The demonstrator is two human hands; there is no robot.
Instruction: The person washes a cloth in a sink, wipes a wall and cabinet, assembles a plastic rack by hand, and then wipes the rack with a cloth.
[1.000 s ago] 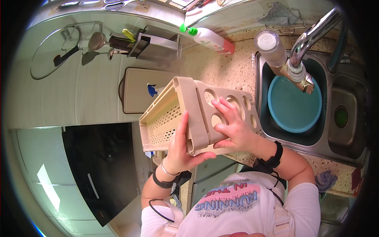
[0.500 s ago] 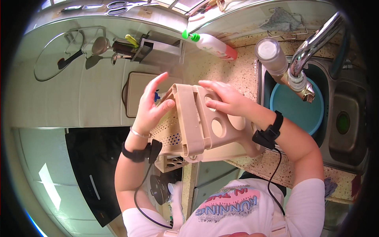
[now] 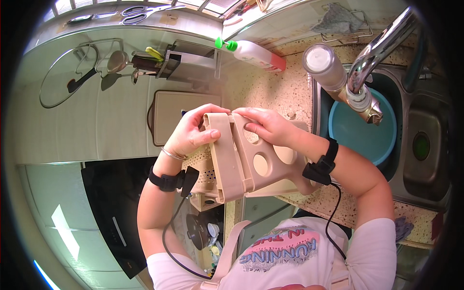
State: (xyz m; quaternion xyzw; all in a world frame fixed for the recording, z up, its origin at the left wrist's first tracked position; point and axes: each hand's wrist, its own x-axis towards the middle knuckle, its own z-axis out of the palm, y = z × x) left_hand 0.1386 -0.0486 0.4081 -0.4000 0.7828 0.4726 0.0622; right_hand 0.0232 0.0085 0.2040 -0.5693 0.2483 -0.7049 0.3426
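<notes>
Left hand (image 3: 193, 133) now curls over the far end of the beige plastic rack (image 3: 277, 174); half a second ago it stands off, fingers spread. Right hand (image 3: 270, 126) slides a little toward that same corner.

Head view, only one available. Rack sits mid-picture, in front of the torso, over the near edge of the speckled tabletop (image 3: 261, 92); cannot tell whether it rests there or is held clear. Left hand grasps the rim band (image 3: 228, 164) at the rack's 11 o'clock, thumb flat on the band, finger ends partly hidden. Right hand grips the holed panel at 12 o'clock, thumb by the upper round hole. Fingers of both hands nearly meet above the slit between band and panel.

Around the rack: pump bottle (image 3: 253, 53) at 12 o'clock, chrome tap (image 3: 360, 72) between 1 and 2, teal basin (image 3: 365, 135) between 2 and 3, cutting board (image 3: 181, 118) at 10.

Step in hand, my reading: working the joint between band and panel. Next move seems to call for firm, matched pressure either side of the slit, near end kept from twisting.
</notes>
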